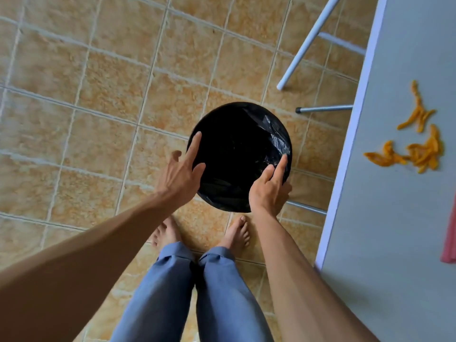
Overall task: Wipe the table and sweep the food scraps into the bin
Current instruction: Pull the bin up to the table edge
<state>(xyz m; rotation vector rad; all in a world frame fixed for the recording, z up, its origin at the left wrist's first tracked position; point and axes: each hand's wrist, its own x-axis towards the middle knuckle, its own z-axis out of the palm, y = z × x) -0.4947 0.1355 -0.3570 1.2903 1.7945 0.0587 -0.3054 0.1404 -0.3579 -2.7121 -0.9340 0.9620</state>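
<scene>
A: Item one, nearest us: our legs in blue rolled-cuff trousers (217, 292), bare feet (237, 235) on the tan tiled floor (86, 107).

B: Item two: our left hand (181, 176), fingers spread, forefinger laid on the left rim of the round bin lined with a black plastic bag (234, 149). It grips nothing.

A: Item three: our right hand (269, 191), at the bin's right rim, forefinger extended over the liner, thumb outside the edge. Whether it pinches the liner we cannot tell.

B: Item four: the bin itself, on the floor just ahead of our feet, beside the table.

A: Item five: pale grey table with a white edge (394, 218), at our right. A pink cloth (450, 240) lies at the frame's border.

B: Item six, farther along the tabletop: orange peel scraps (419, 149), scattered in a loose cluster, well apart from the bin.

A: Item seven, farthest: white metal legs (306, 45) on the floor beyond the bin.
</scene>
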